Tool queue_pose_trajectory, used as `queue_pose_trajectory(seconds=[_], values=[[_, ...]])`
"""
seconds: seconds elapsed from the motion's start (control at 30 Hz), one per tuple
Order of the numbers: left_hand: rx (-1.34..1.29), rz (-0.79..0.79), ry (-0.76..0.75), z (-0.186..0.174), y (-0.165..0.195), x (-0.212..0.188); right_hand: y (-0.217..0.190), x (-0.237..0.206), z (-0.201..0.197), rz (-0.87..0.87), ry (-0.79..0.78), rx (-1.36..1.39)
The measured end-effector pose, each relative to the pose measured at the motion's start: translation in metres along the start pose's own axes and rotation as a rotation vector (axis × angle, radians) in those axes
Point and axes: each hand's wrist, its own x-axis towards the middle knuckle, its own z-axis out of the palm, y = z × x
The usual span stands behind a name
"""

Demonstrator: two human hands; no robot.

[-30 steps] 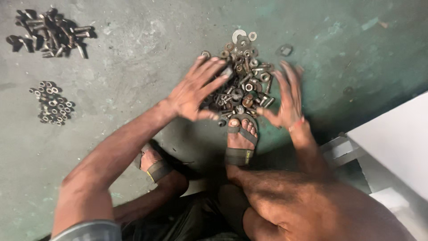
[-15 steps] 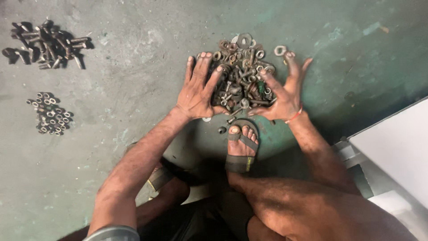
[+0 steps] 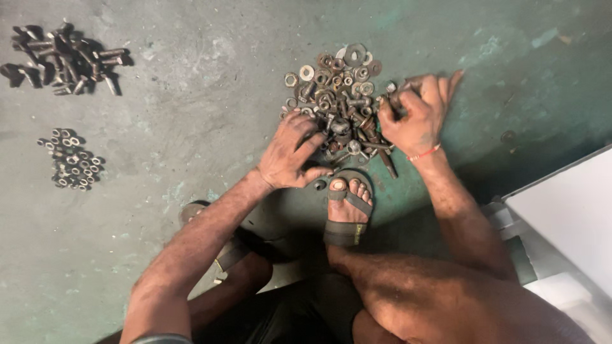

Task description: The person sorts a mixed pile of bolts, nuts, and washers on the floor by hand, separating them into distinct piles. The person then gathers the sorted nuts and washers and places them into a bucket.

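A heap of rusty mixed nuts, bolts and washers (image 3: 338,95) lies on the green-grey concrete floor in front of me. My left hand (image 3: 290,153) rests on the heap's near left edge, knuckles up and fingers curled into the pieces. What lies under those fingers is hidden. My right hand (image 3: 417,111) is at the heap's right edge, with thumb and fingers pinched on a dark bolt (image 3: 393,99). A thin red band circles that wrist.
A sorted pile of dark bolts (image 3: 64,54) lies at the far left, with a smaller pile of nuts (image 3: 70,159) below it. My sandalled right foot (image 3: 347,207) touches the heap's near edge. A white box (image 3: 567,210) stands at the right.
Both hands were spread flat on either side of the heap. Now the left fingers have curled into it, and the right hand has closed on a bolt at the right edge.
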Motion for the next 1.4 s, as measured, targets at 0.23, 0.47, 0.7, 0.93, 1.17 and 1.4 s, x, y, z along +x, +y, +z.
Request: queue_pose_trajectory(seconds=[0.23, 0.47, 0.7, 0.93, 1.17, 1.4], values=[[0.017, -0.117, 0.122, 0.01, -0.005, -0.004, 0.003, 0.037, 0.023, -0.17, -0.164, -0.114], [0.136, -0.217, 0.203, 0.003, -0.007, -0.007, -0.002, 0.037, 0.008, -0.075, -0.146, 0.166], [0.131, -0.258, 0.142, 0.003, 0.001, -0.006, -0.015, 0.058, 0.033, -0.346, -0.332, 0.023], [0.098, -0.268, 0.204, 0.003, 0.005, -0.017, -0.019, 0.057, 0.039, -0.401, -0.373, -0.135], [0.079, -0.294, 0.231, 0.002, 0.004, -0.022, -0.052, 0.071, -0.031, 0.755, -0.402, 1.557], [0.063, -0.282, 0.236, -0.002, 0.003, -0.022, -0.099, 0.078, -0.043, 0.808, -0.474, 2.043]])
